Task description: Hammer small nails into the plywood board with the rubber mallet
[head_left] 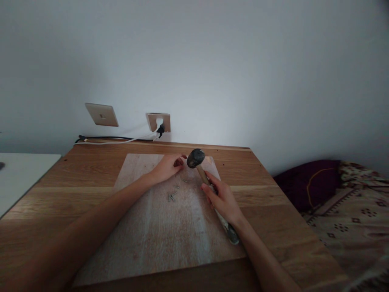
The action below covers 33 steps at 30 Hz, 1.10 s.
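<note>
A pale wooden board (pixel 158 227) lies flat on a brown wooden table (pixel 91 178). My right hand (pixel 223 199) is wrapped round the wooden handle of a hammer (pixel 197 160); its dark head hangs just above the board's far edge. My left hand (pixel 168 165) rests on the far part of the board with its fingertips pinched together right beside the hammer head; what they pinch is too small to make out. Several loose nails (pixel 174 194) lie on the board between my hands.
Two wall plates sit above the table's far edge: a blank one (pixel 101 114) and a socket (pixel 158 121) with plugs and cables running left. A white surface (pixel 21 170) adjoins at the left. A patterned bed with a dark cushion (pixel 306 182) is at the right.
</note>
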Tool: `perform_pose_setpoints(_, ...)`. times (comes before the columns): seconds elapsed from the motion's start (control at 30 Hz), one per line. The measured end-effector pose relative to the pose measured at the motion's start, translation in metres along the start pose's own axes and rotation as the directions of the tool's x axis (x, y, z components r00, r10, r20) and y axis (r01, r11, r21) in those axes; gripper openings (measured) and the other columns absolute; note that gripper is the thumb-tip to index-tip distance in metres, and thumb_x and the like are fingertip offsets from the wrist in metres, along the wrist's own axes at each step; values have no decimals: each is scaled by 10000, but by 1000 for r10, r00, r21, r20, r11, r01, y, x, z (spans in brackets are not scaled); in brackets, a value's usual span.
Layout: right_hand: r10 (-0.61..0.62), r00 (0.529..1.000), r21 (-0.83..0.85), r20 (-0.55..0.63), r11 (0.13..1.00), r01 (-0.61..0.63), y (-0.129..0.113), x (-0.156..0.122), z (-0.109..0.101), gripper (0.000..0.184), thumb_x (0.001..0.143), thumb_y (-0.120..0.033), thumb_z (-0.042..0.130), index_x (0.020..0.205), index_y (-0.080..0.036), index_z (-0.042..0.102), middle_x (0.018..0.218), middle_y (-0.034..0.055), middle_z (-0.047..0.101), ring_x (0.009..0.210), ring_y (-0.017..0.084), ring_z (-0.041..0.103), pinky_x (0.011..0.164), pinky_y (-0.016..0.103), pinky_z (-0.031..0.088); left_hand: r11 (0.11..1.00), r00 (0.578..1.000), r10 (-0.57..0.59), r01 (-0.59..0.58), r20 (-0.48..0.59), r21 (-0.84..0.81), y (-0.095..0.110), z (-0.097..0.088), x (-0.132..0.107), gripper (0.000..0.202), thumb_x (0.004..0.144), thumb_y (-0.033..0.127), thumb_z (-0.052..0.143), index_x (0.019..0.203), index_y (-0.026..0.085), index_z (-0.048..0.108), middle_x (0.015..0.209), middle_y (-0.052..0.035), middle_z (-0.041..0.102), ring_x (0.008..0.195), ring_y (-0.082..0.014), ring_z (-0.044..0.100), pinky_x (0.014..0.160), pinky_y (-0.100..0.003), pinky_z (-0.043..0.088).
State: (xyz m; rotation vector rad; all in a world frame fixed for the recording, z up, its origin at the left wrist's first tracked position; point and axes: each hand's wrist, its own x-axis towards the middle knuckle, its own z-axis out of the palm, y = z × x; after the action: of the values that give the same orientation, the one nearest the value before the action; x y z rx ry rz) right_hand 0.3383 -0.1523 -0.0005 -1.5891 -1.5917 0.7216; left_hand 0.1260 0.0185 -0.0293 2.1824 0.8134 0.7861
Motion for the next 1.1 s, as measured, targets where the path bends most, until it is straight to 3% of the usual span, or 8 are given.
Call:
perform_pose_setpoints(0.17, -49, 998, -49, 47, 997, 51, -7, 3, 7, 517, 1012, -347, 578, 1492, -170, 656, 958, 104, 821, 914, 289, 787, 777, 392, 635, 999, 1000, -18, 16, -26, -48, -1, -1, 0, 491, 808, 79, 708, 1285, 186, 656, 913, -28, 801, 819, -203, 747, 771, -329, 587)
perform_pose_setpoints(0.37, -129, 991, -49, 29, 990, 131, -9, 5, 10, 505, 990, -354, 592, 1437, -143, 695, 1398, 195, 746, 1275, 360, 720, 1079, 530, 565, 974, 1000, 17, -15, -7, 227, 15, -22, -15, 188, 765, 129, 728, 935, 186, 668, 939, -38, 730, 853, -220, 698, 766, -324, 551)
perform_pose_setpoints(0.53, -34, 999, -8, 29, 999, 34, -4, 3, 8, 549, 1011, -394, 580, 1501, -154, 642, 963, 116, 828, 854, 278, 792, 754, 389, 641, 825, 915, 208, -354, 346, 440, 45, -21, -32, 74, 950, 160, 663, 944, 195, 727, 989, -77, 781, 962, -258, 742, 885, -364, 559)
perform_pose_setpoints(0.7, 94, 995, 101, 15, 990, -95, 0, 2, 4, 653, 1017, -490, 565, 1557, -123, 566, 586, -34, 603, 430, 154, 535, 441, 264, 444, 657, 823, 297, -545, 485, 522, 59, -6, -30, 153, 950, 53, 659, 982, 172, 750, 1001, -112, 810, 1039, -291, 760, 948, -396, 568)
perform_pose_setpoints(0.8, 105, 994, 142, 18, 984, -106, 0, 2, 3, 649, 997, -478, 573, 1537, -118, 579, 581, -48, 574, 421, 137, 505, 431, 253, 428, 748, 880, 292, -454, 375, 484, 50, -12, -24, 163, 950, 73, 660, 978, 191, 769, 1034, -100, 807, 1048, -281, 753, 969, -406, 561)
perform_pose_setpoints(0.9, 116, 993, 153, 20, 981, -117, 2, 2, 4, 643, 989, -465, 578, 1545, -142, 574, 610, -38, 598, 432, 141, 523, 430, 256, 448, 931, 983, 149, -175, 105, 319, 28, -24, -20, 164, 959, 144, 648, 1015, 222, 781, 1056, -64, 815, 1001, -239, 755, 935, -373, 572)
perform_pose_setpoints(1.0, 120, 993, 170, 11, 978, -120, 5, 2, 6, 645, 991, -456, 590, 1554, -142, 567, 621, -30, 612, 439, 148, 538, 427, 263, 462, 988, 997, -24, 35, -76, 149, 6, -30, -20, 158, 917, 159, 654, 988, 217, 782, 988, -40, 835, 919, -217, 761, 897, -356, 585)
perform_pose_setpoints(1.1, 106, 994, 179, 19, 978, -107, 4, 1, 8, 635, 992, -450, 593, 1547, -141, 575, 646, -18, 632, 447, 145, 538, 417, 258, 452, 992, 997, -49, 56, -65, 115, -4, -28, -22, 164, 894, 166, 655, 964, 207, 797, 981, -48, 842, 917, -230, 766, 903, -372, 588)
